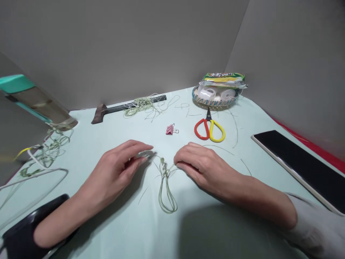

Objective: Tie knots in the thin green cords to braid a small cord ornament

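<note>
A thin pale green cord (pixel 167 201) lies on the table, knotted near its top, with a long loop hanging toward me. From the knot, loose strands spread to both sides. To the left of the knot, my left hand (pixel 118 163) has a strand running in between its thumb and fingers; the forefinger tip stands a little off the thumb. On the other side, my right hand (pixel 201 162) pinches the strands that leave the knot to the right. Just beyond both hands sits a pink binder clip (pixel 170 129). Scissors (pixel 209 130) with one red and one yellow handle lie behind my right hand.
A hammer (pixel 115 108) with a tangle of green cord (pixel 140 106) across its handle lies at the back. A basket (pixel 214 102) holds white spools and a packet. At right lies a phone (pixel 296 162); at left, a clear container (pixel 40 102) and cables (pixel 48 169).
</note>
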Demonstrator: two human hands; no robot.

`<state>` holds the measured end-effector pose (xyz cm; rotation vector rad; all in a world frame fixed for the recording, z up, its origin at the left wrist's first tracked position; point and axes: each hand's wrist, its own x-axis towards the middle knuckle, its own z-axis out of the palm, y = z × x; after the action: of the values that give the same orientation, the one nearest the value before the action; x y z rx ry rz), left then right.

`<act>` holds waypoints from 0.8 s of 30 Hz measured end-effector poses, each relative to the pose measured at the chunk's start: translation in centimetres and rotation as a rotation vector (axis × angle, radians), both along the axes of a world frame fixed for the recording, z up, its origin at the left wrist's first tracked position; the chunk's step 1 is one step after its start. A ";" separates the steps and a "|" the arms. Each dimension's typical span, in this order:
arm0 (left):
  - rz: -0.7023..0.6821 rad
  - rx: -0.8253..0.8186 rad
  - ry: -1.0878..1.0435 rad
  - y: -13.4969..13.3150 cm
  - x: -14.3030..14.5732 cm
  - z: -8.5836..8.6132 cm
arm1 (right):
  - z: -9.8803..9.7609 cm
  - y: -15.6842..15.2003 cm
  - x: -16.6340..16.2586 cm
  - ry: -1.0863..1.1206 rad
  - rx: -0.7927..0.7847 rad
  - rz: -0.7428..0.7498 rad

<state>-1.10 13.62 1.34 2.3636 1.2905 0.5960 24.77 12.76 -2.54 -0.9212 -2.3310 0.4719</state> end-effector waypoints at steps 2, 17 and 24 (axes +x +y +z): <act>-0.053 -0.061 0.004 1.2 0.3 -0.2 | -0.1 0.0 0.0 0.018 -0.004 -0.007; -0.140 -0.080 -0.043 2.3 1.2 -1.8 | -0.9 0.1 0.1 0.060 0.003 -0.027; -0.252 -0.018 0.037 2.0 0.7 -1.2 | -0.7 0.1 0.0 0.051 0.013 -0.023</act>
<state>-0.42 15.59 0.17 2.4798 0.9858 0.4633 24.76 12.85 -3.25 -0.9185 -2.2730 0.4648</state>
